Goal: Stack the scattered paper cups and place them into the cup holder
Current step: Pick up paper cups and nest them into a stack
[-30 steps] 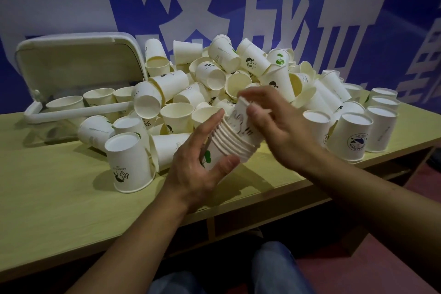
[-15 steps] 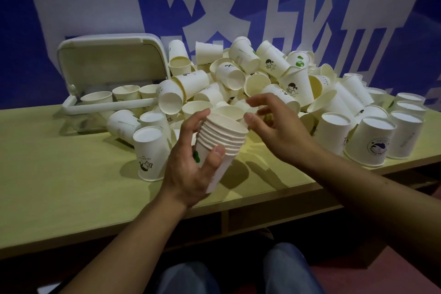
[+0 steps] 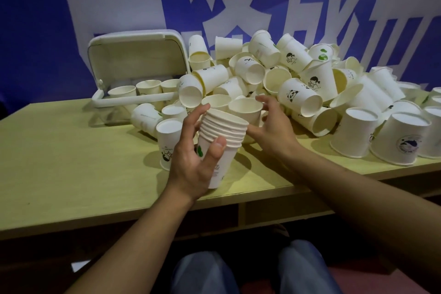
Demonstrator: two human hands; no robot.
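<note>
Gripping a white nested cup stack (image 3: 222, 136), left hand (image 3: 191, 164) tilts it.

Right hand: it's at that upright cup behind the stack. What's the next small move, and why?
Probably close the right hand round the upright cup and lift it: its fingers are spread at that cup's side but not yet curled round it. The left hand grips the nested stack, mouth up, right beside, so the cup could then drop straight in.
</note>
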